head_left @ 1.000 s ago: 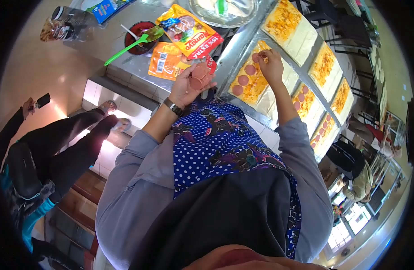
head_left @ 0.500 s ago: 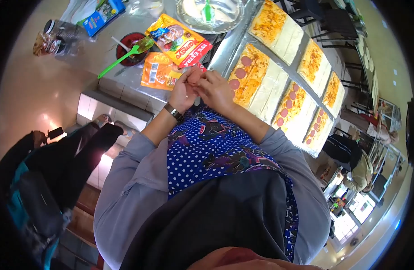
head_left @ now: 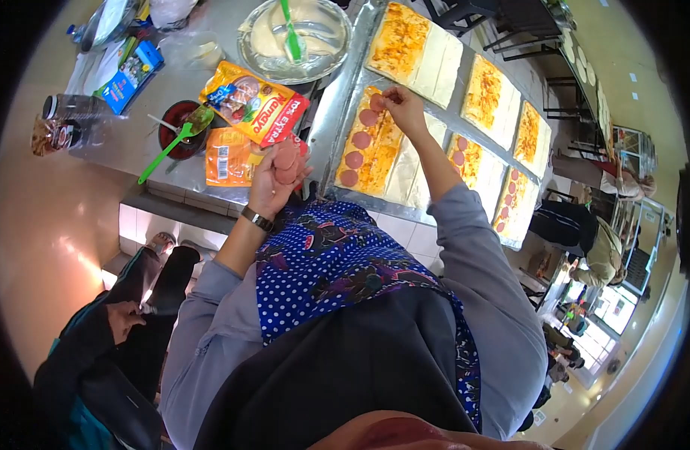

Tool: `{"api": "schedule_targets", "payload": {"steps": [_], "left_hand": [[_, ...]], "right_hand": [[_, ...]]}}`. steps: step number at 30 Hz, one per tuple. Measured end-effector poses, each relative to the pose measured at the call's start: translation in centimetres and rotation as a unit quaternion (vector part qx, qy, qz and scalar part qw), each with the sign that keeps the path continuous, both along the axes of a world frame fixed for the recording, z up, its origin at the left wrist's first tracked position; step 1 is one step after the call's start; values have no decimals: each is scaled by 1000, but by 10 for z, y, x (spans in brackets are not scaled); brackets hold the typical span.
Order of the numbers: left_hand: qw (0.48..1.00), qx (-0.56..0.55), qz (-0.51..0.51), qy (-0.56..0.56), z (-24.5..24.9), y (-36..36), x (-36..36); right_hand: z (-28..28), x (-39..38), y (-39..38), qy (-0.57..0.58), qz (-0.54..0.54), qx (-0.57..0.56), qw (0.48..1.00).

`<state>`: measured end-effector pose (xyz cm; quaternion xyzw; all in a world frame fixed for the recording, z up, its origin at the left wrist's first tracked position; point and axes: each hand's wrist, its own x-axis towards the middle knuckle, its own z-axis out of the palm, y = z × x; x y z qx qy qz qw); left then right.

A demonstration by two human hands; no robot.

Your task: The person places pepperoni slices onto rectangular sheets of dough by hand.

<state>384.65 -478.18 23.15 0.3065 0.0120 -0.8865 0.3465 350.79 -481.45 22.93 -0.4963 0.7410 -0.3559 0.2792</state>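
Note:
In my left hand (head_left: 269, 184), palm up, lies a small stack of round pink sausage slices (head_left: 286, 161), above the orange food packets. My right hand (head_left: 406, 112) reaches over the tray and pinches one sausage slice (head_left: 378, 103) at the far end of the nearest dough sheet (head_left: 394, 176). A row of slices (head_left: 353, 160) runs down the orange-sauced half of that sheet; its other half is plain and pale. My right forearm covers part of it.
The metal tray (head_left: 328, 150) carries several more sauced dough sheets. Beside it are a foil plate (head_left: 315, 67) with a green brush, a printed packet (head_left: 259, 105), an orange packet (head_left: 225, 154), a dark red bowl (head_left: 169, 135) with a green spoon, and a jar (head_left: 79, 109). Another person's hand (head_left: 125, 321) is at left.
My right hand has left my left hand and moved away to the dough sheet with a slice. The stack in my left palm now shows. My view has shifted.

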Motion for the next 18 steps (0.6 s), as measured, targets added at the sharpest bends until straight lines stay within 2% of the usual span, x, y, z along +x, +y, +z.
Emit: {"api": "schedule_targets", "payload": {"steps": [3, 5, 7, 9, 16, 18], "left_hand": [[1000, 12, 2, -3, -2, 1, 1], [1000, 21, 0, 2, -4, 1, 1], [1000, 26, 6, -6, -3, 1, 1], [1000, 23, 5, -6, -3, 0, -1], [1000, 6, 0, 1, 1, -3, -5], [1000, 6, 0, -3, 5, -3, -5]], "right_hand": [[-11, -10, -8, 36, 24, 27, 999], [-11, -8, -10, 128, 35, 15, 991], [-10, -4, -11, 138, 41, 13, 990], [-8, 0, -14, 217, 52, -23, 975], [-2, 6, -13, 244, 45, -17, 969], [7, 10, -4, 273, 63, -112, 953]]}}
